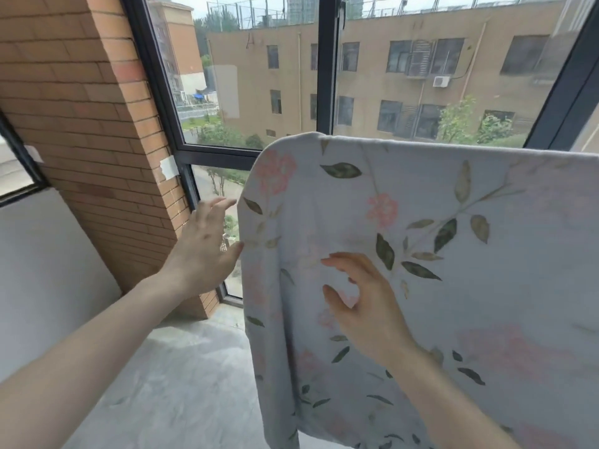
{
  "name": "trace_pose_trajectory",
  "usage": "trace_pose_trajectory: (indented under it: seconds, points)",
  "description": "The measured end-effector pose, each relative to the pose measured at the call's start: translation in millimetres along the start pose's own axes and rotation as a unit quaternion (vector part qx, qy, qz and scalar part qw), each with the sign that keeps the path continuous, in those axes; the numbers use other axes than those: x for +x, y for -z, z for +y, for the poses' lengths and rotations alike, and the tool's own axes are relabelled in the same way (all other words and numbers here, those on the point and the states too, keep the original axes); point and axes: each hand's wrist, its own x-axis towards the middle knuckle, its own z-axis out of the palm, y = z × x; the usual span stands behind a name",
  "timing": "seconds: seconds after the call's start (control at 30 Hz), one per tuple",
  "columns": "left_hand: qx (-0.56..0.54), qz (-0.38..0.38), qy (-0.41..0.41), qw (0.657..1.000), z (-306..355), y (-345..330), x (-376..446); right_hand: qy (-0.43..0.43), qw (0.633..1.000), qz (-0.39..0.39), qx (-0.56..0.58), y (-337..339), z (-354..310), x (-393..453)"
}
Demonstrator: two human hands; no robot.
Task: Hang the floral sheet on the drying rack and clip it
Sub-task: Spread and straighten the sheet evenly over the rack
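**Floral sheet draped at window, both hands loose**

Forearms enter from the lower edge, cut off at the elbows. Right hand (363,306): in front of the sheet's face, fingers loosely curved and spread, grasping nothing; whether the fingertips touch the cloth cannot be told. Left hand (204,251): fingers extended and relaxed, thumb tip at the sheet's left edge, holding nothing. Floral sheet (421,254): pale, printed with pink flowers and green leaves, draped over a support wholly hidden beneath its top fold; its right side and lower hem run out of frame. No part of the rack shows. Behind: dark window frame (325,66), brick pillar (97,124), concrete floor (181,384). Motion blur softens the print.
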Motion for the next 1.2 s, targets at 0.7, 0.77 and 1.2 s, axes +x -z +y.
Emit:
trace_pose_trajectory:
  seconds: [0.7,0.77,1.2]
  points:
    - [-0.328,-0.130,-0.128,0.927,-55,6,116,-0.043,0.980,0.184,-0.055,-71,-49,59]
    - [-0.341,-0.129,-0.155,0.918,-57,6,126,-0.032,0.962,0.252,-0.099,-69,-68,67]
    - [-0.369,-0.245,-0.257,0.859,-62,9,174,-0.094,0.882,0.340,-0.313,-46,-129,154]
